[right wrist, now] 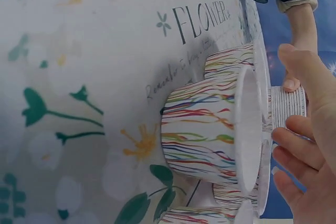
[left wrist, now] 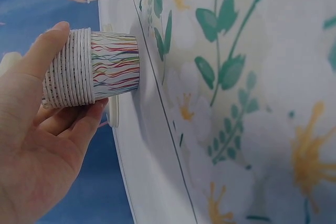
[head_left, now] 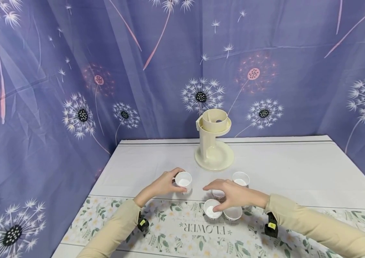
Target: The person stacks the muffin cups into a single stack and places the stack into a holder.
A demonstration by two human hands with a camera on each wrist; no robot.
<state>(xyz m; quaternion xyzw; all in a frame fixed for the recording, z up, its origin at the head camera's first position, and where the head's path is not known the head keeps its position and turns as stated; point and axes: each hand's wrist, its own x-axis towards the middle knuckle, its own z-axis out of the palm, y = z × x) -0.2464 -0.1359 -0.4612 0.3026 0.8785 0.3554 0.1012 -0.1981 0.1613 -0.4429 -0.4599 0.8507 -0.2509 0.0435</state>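
Our left hand (head_left: 162, 185) grips the cup stack (left wrist: 113, 61), but our spread right hand (head_left: 235, 193), maybe touching the loose cups (right wrist: 197, 135), could tip them by swinging low.

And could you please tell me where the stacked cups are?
In the head view, the stacked cups are in the left hand, left of the separate cups and nearer the camera than the cream stand.

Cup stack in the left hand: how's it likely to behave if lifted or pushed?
The cup stack is probably light for its size, as the cups look like thin disposables. Closely nested rims should make its upper part fairly stiff. A high push might tip it, since it narrows toward the base.
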